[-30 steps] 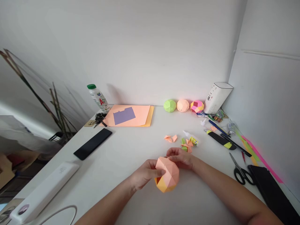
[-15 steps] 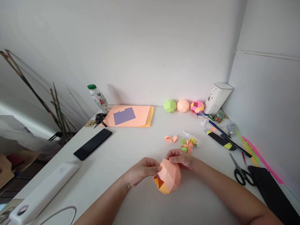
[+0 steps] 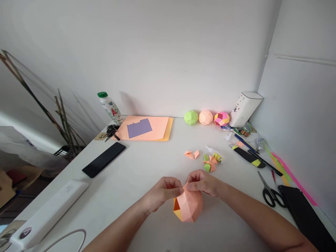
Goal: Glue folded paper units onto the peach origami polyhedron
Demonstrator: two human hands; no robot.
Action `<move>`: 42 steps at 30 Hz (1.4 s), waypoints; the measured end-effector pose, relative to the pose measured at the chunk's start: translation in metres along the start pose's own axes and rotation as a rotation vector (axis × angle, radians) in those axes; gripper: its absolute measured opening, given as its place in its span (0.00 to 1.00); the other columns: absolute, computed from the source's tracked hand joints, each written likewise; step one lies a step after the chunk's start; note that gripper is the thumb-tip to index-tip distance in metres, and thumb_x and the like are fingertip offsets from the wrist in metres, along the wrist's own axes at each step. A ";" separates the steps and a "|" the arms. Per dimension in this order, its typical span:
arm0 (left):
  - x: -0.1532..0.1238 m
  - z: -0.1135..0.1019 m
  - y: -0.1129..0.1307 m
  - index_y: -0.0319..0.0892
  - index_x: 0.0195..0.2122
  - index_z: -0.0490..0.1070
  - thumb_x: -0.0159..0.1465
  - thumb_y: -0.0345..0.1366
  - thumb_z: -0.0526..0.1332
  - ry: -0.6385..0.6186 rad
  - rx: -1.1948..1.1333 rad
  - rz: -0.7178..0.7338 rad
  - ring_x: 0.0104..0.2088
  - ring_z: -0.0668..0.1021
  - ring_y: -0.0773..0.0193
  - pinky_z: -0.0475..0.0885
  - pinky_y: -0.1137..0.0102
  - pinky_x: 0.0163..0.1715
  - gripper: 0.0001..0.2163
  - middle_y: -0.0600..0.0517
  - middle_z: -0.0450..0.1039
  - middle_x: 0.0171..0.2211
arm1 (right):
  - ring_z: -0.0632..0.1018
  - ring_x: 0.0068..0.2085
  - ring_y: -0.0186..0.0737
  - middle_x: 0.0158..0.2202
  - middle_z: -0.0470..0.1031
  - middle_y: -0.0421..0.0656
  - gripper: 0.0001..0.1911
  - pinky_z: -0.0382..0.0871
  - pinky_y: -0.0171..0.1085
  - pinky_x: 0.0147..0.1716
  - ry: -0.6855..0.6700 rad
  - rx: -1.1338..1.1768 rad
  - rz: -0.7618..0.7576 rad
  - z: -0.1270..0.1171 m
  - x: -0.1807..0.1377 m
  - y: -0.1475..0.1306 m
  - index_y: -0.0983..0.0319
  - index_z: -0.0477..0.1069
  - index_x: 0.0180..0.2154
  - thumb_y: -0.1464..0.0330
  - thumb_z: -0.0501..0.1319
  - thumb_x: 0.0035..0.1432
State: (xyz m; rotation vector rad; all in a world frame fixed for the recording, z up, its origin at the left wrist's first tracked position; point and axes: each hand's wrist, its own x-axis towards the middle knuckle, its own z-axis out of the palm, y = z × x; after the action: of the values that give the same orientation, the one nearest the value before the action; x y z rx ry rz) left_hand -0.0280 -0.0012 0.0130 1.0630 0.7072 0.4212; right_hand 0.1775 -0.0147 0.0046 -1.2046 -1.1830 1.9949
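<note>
Both hands had drawn closer together since half a second earlier: the left hand had shifted to the upper edge of the paper ball, and the ball had tipped so that more of its peach faces showed and less of the yellow. Thumb and fingers of the left hand pinched that edge on one side, while the right hand gripped it just beside, thumb forward. Its other fingertips were tucked behind the paper (how many touched it, I couldn't tell). Below the hands, near the front of the white table, the ball had an opening on its left, the inside in orange shadow; its far side was hidden, and whether it touched the table was unclear.

Beyond the right hand lay a cluster of folded paper pieces, overlapping so that they were hard to count, with a glue bottle partly behind them, its print too small to read. Farther right, the scissors lay beside a black object cut off by the frame.
</note>
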 end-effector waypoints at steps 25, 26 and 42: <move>0.001 0.004 -0.005 0.39 0.18 0.63 0.53 0.45 0.65 -0.043 0.053 0.019 0.23 0.56 0.70 0.52 0.71 0.25 0.18 0.57 0.53 0.19 | 0.67 0.24 0.29 0.22 0.69 0.36 0.13 0.56 0.30 0.23 -0.068 -0.049 -0.013 0.004 -0.002 0.003 0.65 0.73 0.26 0.61 0.69 0.44; 0.001 0.004 -0.006 0.39 0.17 0.62 0.54 0.46 0.65 -0.035 0.069 0.029 0.23 0.56 0.71 0.51 0.71 0.25 0.19 0.58 0.52 0.19 | 0.66 0.24 0.29 0.22 0.69 0.36 0.12 0.56 0.30 0.23 -0.062 -0.058 -0.020 0.005 -0.002 0.002 0.65 0.73 0.25 0.62 0.69 0.44; 0.011 -0.003 -0.004 0.41 0.37 0.72 0.62 0.47 0.56 0.433 -0.103 0.137 0.48 0.70 0.56 0.65 0.65 0.49 0.15 0.46 0.69 0.45 | 0.65 0.24 0.31 0.20 0.65 0.36 0.12 0.57 0.32 0.23 0.149 0.236 -0.198 -0.005 0.003 0.001 0.63 0.69 0.21 0.62 0.68 0.43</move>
State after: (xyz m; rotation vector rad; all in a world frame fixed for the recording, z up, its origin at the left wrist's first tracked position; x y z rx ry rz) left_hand -0.0229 0.0058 0.0052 0.9335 0.9861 0.8122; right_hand 0.1804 -0.0112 0.0018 -1.0534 -0.9261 1.8060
